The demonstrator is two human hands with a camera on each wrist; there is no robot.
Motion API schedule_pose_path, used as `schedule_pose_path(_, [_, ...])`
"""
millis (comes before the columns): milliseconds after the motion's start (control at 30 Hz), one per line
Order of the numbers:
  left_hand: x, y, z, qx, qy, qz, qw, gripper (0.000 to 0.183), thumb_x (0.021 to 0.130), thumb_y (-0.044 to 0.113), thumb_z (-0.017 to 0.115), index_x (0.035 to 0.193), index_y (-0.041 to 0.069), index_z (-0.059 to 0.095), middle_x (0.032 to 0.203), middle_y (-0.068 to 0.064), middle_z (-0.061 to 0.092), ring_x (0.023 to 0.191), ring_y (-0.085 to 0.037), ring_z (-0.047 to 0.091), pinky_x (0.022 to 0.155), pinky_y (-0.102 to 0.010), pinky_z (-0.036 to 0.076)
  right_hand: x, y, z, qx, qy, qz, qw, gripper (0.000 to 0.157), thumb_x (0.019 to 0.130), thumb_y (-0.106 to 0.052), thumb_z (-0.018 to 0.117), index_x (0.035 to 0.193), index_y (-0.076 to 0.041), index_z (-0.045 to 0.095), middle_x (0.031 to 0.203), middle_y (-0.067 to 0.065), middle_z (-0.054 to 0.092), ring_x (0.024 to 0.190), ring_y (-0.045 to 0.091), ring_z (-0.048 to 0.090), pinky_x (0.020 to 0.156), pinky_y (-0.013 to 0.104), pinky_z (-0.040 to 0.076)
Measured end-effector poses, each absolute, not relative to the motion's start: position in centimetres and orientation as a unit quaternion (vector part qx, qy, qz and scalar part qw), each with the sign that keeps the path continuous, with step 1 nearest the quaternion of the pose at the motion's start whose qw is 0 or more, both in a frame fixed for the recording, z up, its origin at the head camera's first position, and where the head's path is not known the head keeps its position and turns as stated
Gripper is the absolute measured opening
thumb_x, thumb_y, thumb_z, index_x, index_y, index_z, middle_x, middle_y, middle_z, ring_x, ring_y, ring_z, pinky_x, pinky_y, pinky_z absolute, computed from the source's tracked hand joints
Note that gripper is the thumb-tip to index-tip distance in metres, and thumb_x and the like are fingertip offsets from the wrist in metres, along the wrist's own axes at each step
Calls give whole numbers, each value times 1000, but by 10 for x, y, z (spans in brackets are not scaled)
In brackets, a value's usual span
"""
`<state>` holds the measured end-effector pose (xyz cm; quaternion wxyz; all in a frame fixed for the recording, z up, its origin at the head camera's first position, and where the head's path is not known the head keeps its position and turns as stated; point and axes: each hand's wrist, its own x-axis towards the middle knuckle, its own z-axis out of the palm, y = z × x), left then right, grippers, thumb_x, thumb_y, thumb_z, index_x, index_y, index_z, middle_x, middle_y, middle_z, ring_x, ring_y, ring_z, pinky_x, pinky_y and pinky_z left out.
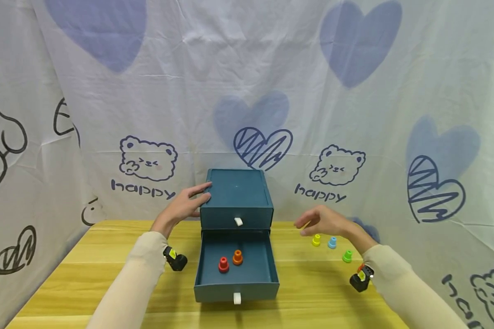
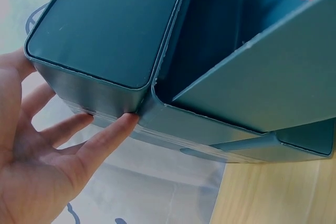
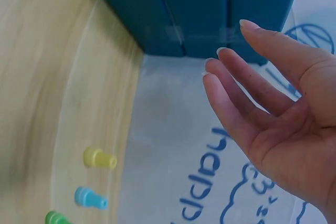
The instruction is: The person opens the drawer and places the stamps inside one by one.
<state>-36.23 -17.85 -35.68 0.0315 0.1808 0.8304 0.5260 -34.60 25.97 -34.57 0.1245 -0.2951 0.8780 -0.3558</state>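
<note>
Teal drawer cabinet (image 1: 236, 188), part filled: two items in, three out

- Left hand (image 1: 181, 206): at the cabinet's left side, fingertips touching it; fingers and thumb spread apart, clamped on nothing
- Top drawer (image 1: 216, 218): closed, white pull (image 1: 238, 222) at the front
- Second drawer (image 1: 255, 274): below the top one, pulled out; opening judged done, closing not yet done
- Red stepped peg (image 1: 223, 266): upright inside the second drawer, towards its left wall; judged done
- Orange stepped peg (image 1: 237, 258): same drawer, upright, just beside the red and slightly farther back; judged done
- Right hand (image 1: 325, 221): above the wooden table (image 1: 308, 278), right of the cabinet; fingers loosely bent, thumb apart, nothing held
- Yellow stepped peg (image 1: 316, 241): upright on the table, nearest the right hand; judged outstanding
- Light-blue stepped peg (image 1: 332, 243): upright, just right of the yellow; judged outstanding
- Green stepped peg (image 1: 347, 257): upright, farthest right, nearer the person; judged outstanding
</note>
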Motion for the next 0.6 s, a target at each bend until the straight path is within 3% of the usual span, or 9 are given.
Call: schedule_pose_path(600, [-362, -178, -358, 182, 829, 528, 33, 60, 110, 37, 49, 164, 18, 31, 171, -23, 20, 147, -49, 42, 106, -58, 53, -340, 330, -367, -243, 895, -361, 103, 30, 94, -11, 76, 119, 5, 73, 119, 24, 74, 107, 37, 74, 89, 37, 64])
